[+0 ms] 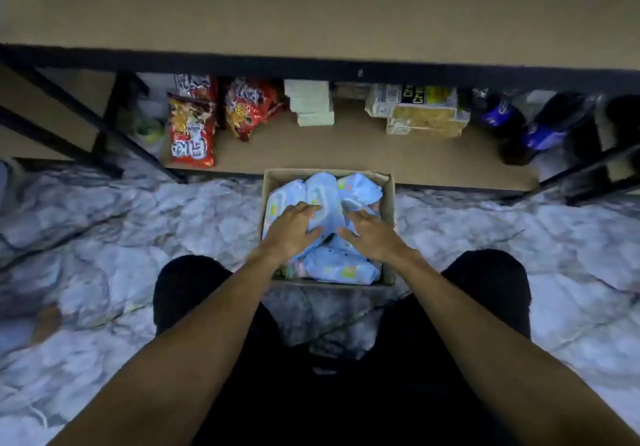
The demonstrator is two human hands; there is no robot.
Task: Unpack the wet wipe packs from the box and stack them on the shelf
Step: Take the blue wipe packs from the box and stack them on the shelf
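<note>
handling: wet wipe packs [341,265] look soft, squashy, slick film, likely some heft; best gripped across short sides | box [388,200] on floor, just before lower shelf [363,148], heaped with packs, none shelved | left hand [292,232], right hand [372,238] lie flat on packs, fingers spread, nothing clamped

A small shop or stockroom is suggested: a black metal-framed shelf [363,141] is stocked with red snack bags [190,134], white boxes [311,104], cracker packs [422,113] and dark soda bottles [540,127], above a marble-patterned floor [121,238].
</note>
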